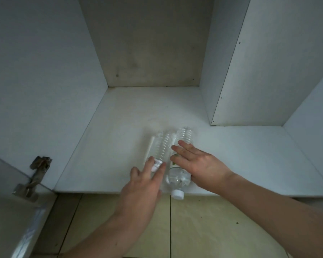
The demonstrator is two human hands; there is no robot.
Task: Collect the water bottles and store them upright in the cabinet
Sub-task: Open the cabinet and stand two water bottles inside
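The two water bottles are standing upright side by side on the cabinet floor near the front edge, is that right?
Not quite: the head view shows the two water bottles lying on their sides, side by side on the cabinet floor near the front edge.

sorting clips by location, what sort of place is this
Probably the inside of a low white cabinet in a home, perhaps a kitchen: a metal door hinge on its left wall, tiled floor just below its shelf edge, two water bottles lying inside.

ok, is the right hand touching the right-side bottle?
Touching. Head view: right hand lies with straight fingers on the lying right bottle, no gap visible.
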